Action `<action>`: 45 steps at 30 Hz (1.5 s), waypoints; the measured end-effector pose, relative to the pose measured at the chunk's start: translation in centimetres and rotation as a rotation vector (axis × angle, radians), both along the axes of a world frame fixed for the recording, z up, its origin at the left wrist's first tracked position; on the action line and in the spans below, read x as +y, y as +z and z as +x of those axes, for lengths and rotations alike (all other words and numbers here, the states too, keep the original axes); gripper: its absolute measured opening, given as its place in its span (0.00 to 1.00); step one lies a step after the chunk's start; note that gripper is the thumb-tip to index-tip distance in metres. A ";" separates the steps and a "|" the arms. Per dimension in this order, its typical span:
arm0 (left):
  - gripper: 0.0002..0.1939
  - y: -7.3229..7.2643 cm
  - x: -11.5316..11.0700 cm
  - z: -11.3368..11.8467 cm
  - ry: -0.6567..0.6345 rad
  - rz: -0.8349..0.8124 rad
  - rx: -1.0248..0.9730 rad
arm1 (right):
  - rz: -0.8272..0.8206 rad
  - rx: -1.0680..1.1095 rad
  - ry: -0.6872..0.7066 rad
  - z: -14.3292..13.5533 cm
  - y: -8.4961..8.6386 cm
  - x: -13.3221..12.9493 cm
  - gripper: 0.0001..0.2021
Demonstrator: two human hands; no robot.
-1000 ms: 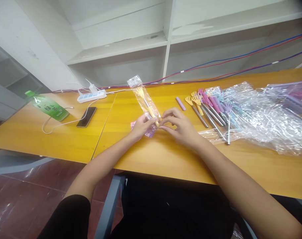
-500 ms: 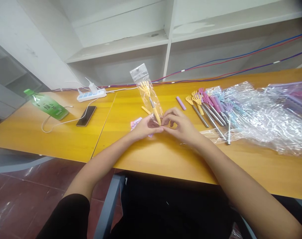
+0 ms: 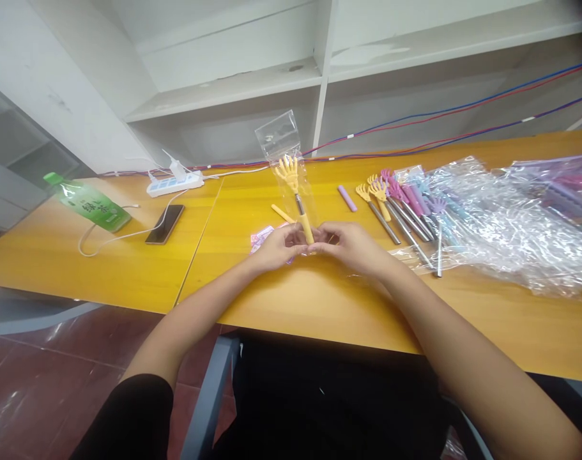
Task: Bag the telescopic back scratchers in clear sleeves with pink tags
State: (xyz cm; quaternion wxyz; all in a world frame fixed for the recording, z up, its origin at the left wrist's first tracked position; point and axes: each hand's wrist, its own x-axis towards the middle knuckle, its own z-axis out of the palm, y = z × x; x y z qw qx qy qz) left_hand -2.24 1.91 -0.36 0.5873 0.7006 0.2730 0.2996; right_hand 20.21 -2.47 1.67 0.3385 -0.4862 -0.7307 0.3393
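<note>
A yellow hand-shaped scratcher (image 3: 287,174) with a metal rod and yellow handle stands nearly upright inside a clear plastic bag (image 3: 280,135). My left hand (image 3: 282,246) pinches the lower end of the bag from the left, by the handle. From the right, my right hand (image 3: 344,243) pinches the same end, its fingertips close to those of my left hand. Under and behind my left hand lie pink and purple printed pieces (image 3: 260,237) and a yellow tube (image 3: 282,213). A purple tube (image 3: 347,199) rests beyond my right hand.
Several scratchers (image 3: 405,204) lie right of my right hand, beside a heap of clear bags (image 3: 525,236). On the left are a green bottle (image 3: 96,206), a phone (image 3: 165,224) and a white power strip (image 3: 170,184) with cables. White shelving (image 3: 233,89) rises behind the table (image 3: 314,300).
The bagged scratcher has become more upright and shifted slightly right. The fingers of my right hand have closed in against the bag's lower end.
</note>
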 end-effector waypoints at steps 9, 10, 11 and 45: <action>0.31 0.3 0.3 -0.5 0.036 -0.118 -0.009 | -0.089 0.120 0.004 0.3 0.2 -0.2 0.23; 0.31 0.5 0.3 -0.7 0.024 -0.139 -0.005 | -0.116 0.138 0.015 0.3 0.3 -0.3 0.23; 0.32 0.7 0.3 -0.8 0.001 -0.161 0.000 | -0.142 0.153 0.030 0.2 0.5 -0.4 0.24; 0.24 1.2 -0.3 -0.2 0.254 0.043 -0.149 | -0.163 0.057 0.253 -1.5 -0.3 -0.9 0.24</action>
